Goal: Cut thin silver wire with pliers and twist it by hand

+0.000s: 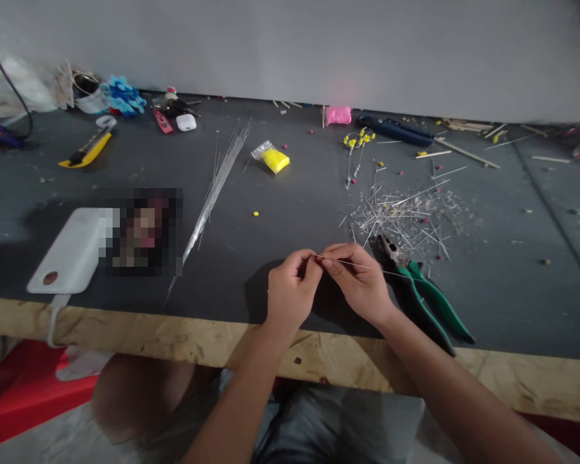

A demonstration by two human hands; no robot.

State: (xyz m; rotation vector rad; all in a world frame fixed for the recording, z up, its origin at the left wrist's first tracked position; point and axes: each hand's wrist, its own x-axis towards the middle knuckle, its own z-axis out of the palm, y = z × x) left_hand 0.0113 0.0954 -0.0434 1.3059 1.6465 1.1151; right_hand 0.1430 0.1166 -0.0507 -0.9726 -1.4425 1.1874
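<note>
Lower middle of the frame — left hand (pixel 290 290) and right hand (pixel 360 283) together, pinching a thin wire (pixel 352 265), probably steel; green pliers (pixel 423 290) just right on the tabletop (pixel 280 219).

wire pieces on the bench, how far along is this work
Already done, it seems: a pile of cut wire bits lies behind the green pliers, and a few yellow-tipped stems lie further back. In hand: the left hand and right hand pinch one thin wire between them. Left: a long bundle of uncut wire, plus yellow clay and pink clay.
</note>
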